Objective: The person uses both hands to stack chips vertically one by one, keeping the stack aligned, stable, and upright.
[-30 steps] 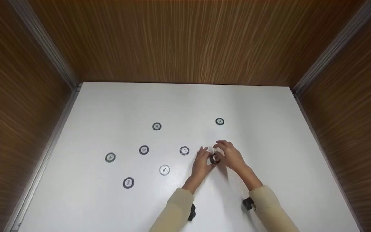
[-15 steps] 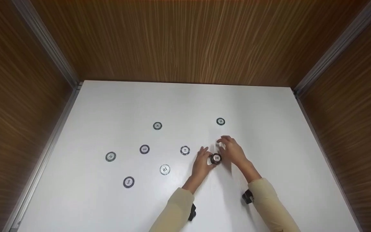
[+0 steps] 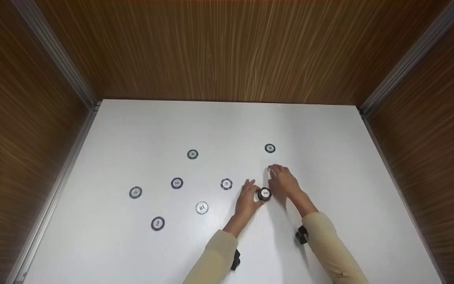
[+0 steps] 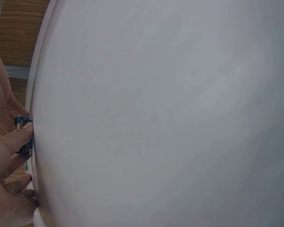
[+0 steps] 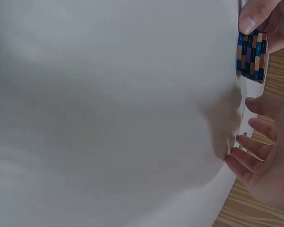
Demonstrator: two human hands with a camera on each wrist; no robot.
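My left hand [image 3: 246, 201] holds a short stack of poker chips [image 3: 265, 193] upright on the white table, thumb and forefinger around its side. The stack's top chip has a dark rim and a pale printed centre. In the right wrist view the stacked chips [image 5: 252, 56] show blue, orange and dark edge blocks, and one purple. My right hand [image 3: 286, 183] is just right of the stack and apart from it, fingers loosely bent with nothing between them. A green-rimmed chip [image 3: 270, 148] lies flat beyond both hands.
Several single chips lie flat and spread out to the left, among them a dark-rimmed chip [image 3: 226, 184] near my left hand and a pale chip [image 3: 201, 208]. Wood-grain panels [image 3: 227, 51] wall the white table [image 3: 329, 157] at the back and both sides.
My right hand has drawn off the stack, a little away and to the right, so the stack's top face now shows. The left hand stays in place around the stack.
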